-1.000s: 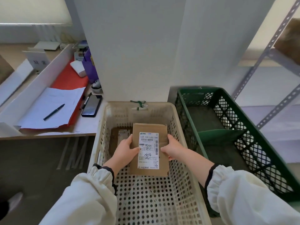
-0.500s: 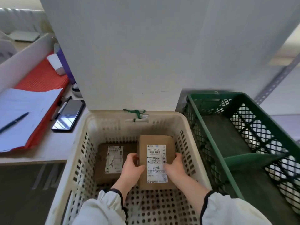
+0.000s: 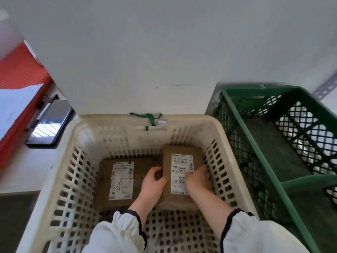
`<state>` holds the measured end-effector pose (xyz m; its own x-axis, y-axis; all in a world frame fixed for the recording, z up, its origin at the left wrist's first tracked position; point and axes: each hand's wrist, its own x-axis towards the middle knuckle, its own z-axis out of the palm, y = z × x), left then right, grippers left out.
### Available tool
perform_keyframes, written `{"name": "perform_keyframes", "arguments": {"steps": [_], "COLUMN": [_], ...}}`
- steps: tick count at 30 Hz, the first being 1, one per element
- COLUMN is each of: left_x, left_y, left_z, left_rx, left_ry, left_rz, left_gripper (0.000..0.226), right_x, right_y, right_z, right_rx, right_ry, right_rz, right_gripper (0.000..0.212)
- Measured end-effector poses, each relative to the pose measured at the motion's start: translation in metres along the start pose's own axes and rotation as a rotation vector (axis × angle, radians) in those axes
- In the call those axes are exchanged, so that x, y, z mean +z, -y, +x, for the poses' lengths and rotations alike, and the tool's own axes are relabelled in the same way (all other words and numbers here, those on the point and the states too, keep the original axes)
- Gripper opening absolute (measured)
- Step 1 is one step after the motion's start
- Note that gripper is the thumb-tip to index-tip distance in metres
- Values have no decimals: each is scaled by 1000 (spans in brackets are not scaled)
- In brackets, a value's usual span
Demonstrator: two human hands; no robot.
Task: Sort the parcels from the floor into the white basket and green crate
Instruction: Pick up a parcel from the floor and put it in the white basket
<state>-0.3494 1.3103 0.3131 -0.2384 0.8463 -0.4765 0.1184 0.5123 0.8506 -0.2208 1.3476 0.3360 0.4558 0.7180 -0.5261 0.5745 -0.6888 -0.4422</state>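
Lowered since the earlier frame, the labelled parcel (image 3: 182,161) sits deep in the white basket (image 3: 109,121) just beside a second parcel (image 3: 120,179), left hand (image 3: 154,181) and right hand (image 3: 197,179) curling their fingers round its long edges; release only once it lies flat.

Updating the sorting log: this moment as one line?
phase: placing | left hand and right hand: grip parcel | place: white basket, right of other parcel | green crate: no parcel visible

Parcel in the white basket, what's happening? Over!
Left hand, right hand both holding parcel. Parcel low inside white basket, beside second parcel. Nothing blocking. Over.
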Motion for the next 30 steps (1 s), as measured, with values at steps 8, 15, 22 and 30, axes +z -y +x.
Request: {"name": "perform_keyframes", "arguments": {"steps": [8, 15, 22, 30], "left_x": [6, 0, -1, -7], "left_y": [29, 44, 44, 42], "left_z": [9, 16, 20, -21], "left_rx": [-46, 16, 69, 492], "left_ry": [-39, -75, -113, -22], "left_rz": [-69, 110, 292, 1111], "left_gripper": [36, 39, 44, 67], "right_x": [21, 40, 40, 21], "right_y": [-8, -22, -29, -58], "right_z": [14, 24, 25, -4], "right_rx": [-166, -236, -316, -681], "right_ry": [72, 135, 100, 63], "right_rz": [-187, -154, -131, -495], "right_gripper": [90, 92, 87, 73]}}
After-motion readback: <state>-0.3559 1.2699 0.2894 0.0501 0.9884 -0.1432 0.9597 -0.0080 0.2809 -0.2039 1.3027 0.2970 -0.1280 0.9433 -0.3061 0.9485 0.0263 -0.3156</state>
